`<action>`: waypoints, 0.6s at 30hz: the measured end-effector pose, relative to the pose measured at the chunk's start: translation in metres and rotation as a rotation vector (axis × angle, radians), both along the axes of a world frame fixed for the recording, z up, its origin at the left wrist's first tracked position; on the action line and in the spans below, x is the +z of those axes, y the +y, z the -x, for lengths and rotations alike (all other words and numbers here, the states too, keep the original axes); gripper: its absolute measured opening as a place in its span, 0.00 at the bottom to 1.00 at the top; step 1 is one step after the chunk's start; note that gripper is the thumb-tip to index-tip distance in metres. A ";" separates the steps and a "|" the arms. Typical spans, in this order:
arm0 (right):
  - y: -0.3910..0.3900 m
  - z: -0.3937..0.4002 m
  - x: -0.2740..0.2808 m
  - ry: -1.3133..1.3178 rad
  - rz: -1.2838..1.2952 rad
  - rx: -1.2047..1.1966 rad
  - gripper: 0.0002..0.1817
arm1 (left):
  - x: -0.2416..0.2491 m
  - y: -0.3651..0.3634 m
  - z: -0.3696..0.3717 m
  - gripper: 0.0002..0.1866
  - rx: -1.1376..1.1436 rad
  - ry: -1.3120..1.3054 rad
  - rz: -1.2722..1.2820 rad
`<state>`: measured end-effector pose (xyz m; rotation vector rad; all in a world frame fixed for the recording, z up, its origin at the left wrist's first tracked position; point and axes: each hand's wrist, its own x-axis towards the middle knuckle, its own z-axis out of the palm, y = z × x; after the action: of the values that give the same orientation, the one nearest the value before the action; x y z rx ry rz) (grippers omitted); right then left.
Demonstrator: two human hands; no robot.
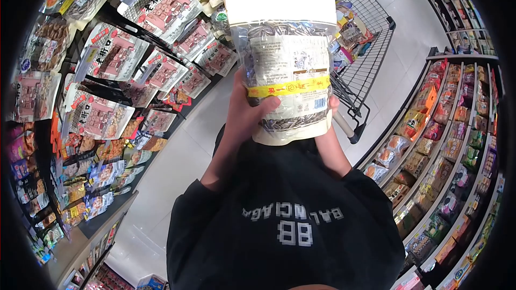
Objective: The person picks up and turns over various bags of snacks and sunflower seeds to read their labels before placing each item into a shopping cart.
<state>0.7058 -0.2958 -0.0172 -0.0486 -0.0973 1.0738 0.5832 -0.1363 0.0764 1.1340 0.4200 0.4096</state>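
A large bag of sunflower seeds is held up in front of my chest, between both hands. Its top is cream-coloured, a clear band shows dark striped seeds, and a yellow tape crosses the printed label. My left hand grips the bag's left side, thumb laid over the front just below the tape. On the right edge my right hand is closed around the bag. Only its fingertips and lower part show there, the rest being hidden behind the bag.
A wire shopping cart with several packaged goods stands beyond the bag, at upper right. To the left, a rack holds hanging white snack bags and smaller packets. Shelves of packaged snacks line the right. Pale floor tiles run between.
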 end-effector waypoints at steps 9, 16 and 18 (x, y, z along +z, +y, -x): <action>-0.006 -0.016 0.015 -0.405 0.347 -0.099 0.50 | -0.005 0.014 0.001 0.47 0.057 0.137 -0.539; 0.008 -0.023 0.109 -1.644 1.008 -0.330 0.53 | -0.023 -0.004 -0.038 0.51 -0.034 -0.140 0.014; 0.006 -0.019 0.128 -1.814 1.059 -0.274 0.47 | -0.020 0.007 -0.038 0.45 -0.075 -0.132 0.392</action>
<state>0.7249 -0.2899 0.1106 -1.9245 -1.0910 0.3900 0.6212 -0.1296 0.0562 0.7345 0.3227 0.3170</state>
